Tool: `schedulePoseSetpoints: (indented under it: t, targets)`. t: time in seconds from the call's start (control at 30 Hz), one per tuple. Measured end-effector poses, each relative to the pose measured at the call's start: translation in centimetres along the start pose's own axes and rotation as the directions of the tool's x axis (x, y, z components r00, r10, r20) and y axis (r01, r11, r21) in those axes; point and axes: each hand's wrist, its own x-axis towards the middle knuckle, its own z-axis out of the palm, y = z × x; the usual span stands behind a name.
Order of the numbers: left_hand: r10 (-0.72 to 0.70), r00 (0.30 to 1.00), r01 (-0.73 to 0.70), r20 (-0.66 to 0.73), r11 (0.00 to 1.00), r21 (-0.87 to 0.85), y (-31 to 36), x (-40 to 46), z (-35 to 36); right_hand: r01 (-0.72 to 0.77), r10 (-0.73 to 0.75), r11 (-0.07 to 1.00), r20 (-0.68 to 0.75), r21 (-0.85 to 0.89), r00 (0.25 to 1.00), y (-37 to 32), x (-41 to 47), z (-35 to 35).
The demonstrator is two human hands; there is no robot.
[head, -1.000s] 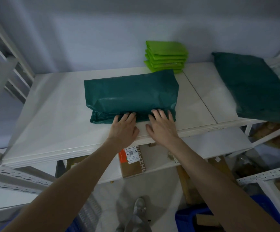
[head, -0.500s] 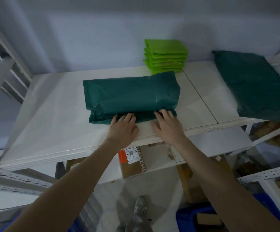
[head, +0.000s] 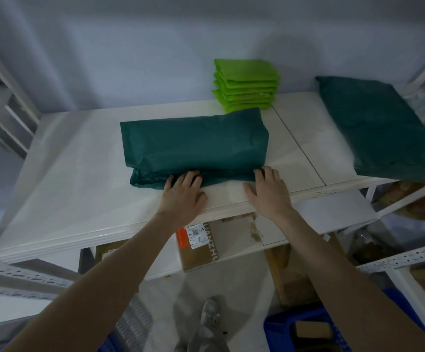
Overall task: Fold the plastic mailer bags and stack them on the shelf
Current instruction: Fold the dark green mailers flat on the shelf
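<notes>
The dark green mailer bag (head: 193,146) lies folded over on the white shelf (head: 79,174), in front of the stack of light green bags (head: 247,83); it looks thin, limp and slippery, likely to spring open; the left hand (head: 182,196) and right hand (head: 267,191), set apart, press flat fingers on its near edge, the best hold.

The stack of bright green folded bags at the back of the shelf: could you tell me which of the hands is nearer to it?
Right. The right hand sits nearly straight in front of the green stack, at the dark green bag's right near corner; the left hand is further left.
</notes>
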Motion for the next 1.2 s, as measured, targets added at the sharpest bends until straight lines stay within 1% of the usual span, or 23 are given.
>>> schedulePoseSetpoints:
  t: [0.07,0.13,0.23,0.27,0.3,0.33,0.4,0.47,0.53,0.57,0.6,0.63,0.67,0.73,0.83,0.9,0.93,0.97,1.03,1.1,1.13,1.17,1.2]
  targets:
    - [-0.012,1.0,0.012,-0.006,1.0,-0.019,0.2,0.1,-0.2,-0.047,0.047,0.997,-0.001,0.056,0.999,-0.3,0.3,-0.2]
    - [-0.006,0.999,0.006,-0.037,1.0,-0.015,0.1,0.3,-0.5,-0.097,0.104,0.98,-0.029,0.176,0.994,-0.8,0.7,-0.9]
    - [-0.002,0.996,0.0,-0.084,1.0,-0.02,-0.6,0.3,-0.8,-0.079,0.135,0.953,-0.178,0.292,0.975,-1.5,1.6,-2.6]
    - [-0.003,0.995,0.0,-0.099,1.0,-0.03,-0.9,0.2,-1.0,-0.068,0.137,0.946,-0.204,0.316,0.969,-1.7,2.1,-3.2]
    - [-0.002,0.994,-0.002,-0.112,0.999,-0.038,-1.2,0.1,-1.1,-0.063,0.139,0.935,-0.196,0.348,0.971,-2.0,2.6,-3.8]
    - [-0.004,0.992,-0.002,-0.125,0.999,-0.052,-1.4,0.0,-1.2,-0.072,0.14,0.92,-0.152,0.385,0.978,-2.3,3.1,-4.2]
    - [-0.042,0.983,0.02,-0.179,0.992,-0.122,-1.8,-0.1,-1.4,-0.147,0.154,0.875,0.023,0.461,0.988,-2.6,4.1,-4.7]
    - [-0.149,0.945,0.083,-0.291,0.97,-0.227,-2.3,0.0,-2.1,-0.223,0.159,0.819,0.165,0.529,0.973,-2.8,4.8,-4.8]
    - [-0.326,0.851,0.202,-0.411,0.926,-0.318,-3.3,0.3,-3.3,-0.242,0.146,0.771,0.206,0.589,0.967,-2.9,5.3,-4.6]
    - [-0.425,0.793,0.275,-0.436,0.889,-0.366,-3.9,0.6,-4.0,-0.247,0.141,0.732,0.213,0.635,0.967,-3.0,5.7,-4.5]
    - [-0.513,0.744,0.344,-0.428,0.843,-0.413,-4.6,0.9,-4.7,-0.254,0.136,0.675,0.221,0.692,0.966,-3.0,5.9,-4.4]
    - [-0.582,0.712,0.404,-0.392,0.797,-0.449,-5.4,1.3,-5.2,-0.254,0.118,0.609,0.23,0.752,0.966,-3.2,6.3,-4.4]
    - [-0.628,0.699,0.454,-0.341,0.759,-0.467,-6.1,1.8,-5.5,-0.253,0.097,0.55,0.24,0.796,0.966,-3.3,6.7,-4.4]
    - [-0.665,0.71,0.508,-0.231,0.711,-0.486,-7.5,2.6,-5.6,-0.262,0.047,0.48,0.274,0.837,0.961,-3.4,7.9,-4.5]
    - [-0.659,0.75,0.536,-0.059,0.657,-0.53,-8.6,3.6,-5.4,-0.262,0.015,0.45,0.287,0.854,0.958,-3.5,9.8,-4.1]
    - [-0.644,0.764,0.544,0.034,0.616,-0.57,-8.8,4.4,-5.6,-0.218,0.031,0.457,0.229,0.863,0.973,-3.7,10.9,-4.0]
    - [-0.649,0.759,0.552,0.047,0.604,-0.574,-8.8,4.8,-5.7,-0.191,0.062,0.471,0.183,0.861,0.981,-3.9,11.4,-3.9]
    - [-0.665,0.746,0.562,0.019,0.615,-0.554,-8.9,5.2,-5.9,-0.164,0.089,0.486,0.138,0.858,0.986,-4.2,12.0,-3.8]
    - [-0.691,0.711,0.572,-0.129,0.675,-0.466,-9.1,6.1,-6.4,-0.118,0.113,0.51,0.07,0.852,0.991,-5.0,13.1,-3.6]
    - [-0.656,0.685,0.556,-0.317,0.752,-0.353,-9.3,6.7,-7.0,-0.078,0.118,0.571,0.013,0.817,0.993,-5.8,14.3,-3.4]
    - [-0.597,0.695,0.53,-0.4,0.802,-0.275,-9.4,7.0,-7.2,-0.049,0.11,0.641,-0.029,0.766,0.993,-6.2,15.0,-3.3]
    - [-0.521,0.718,0.491,-0.461,0.849,-0.196,-9.4,7.2,-7.2,-0.023,0.105,0.743,-0.083,0.669,0.991,-6.6,15.4,-3.4]
    - [-0.448,0.742,0.447,-0.499,0.885,-0.13,-9.4,7.4,-7.1,0.009,0.088,0.849,-0.159,0.528,0.983,-7.0,15.6,-3.6]
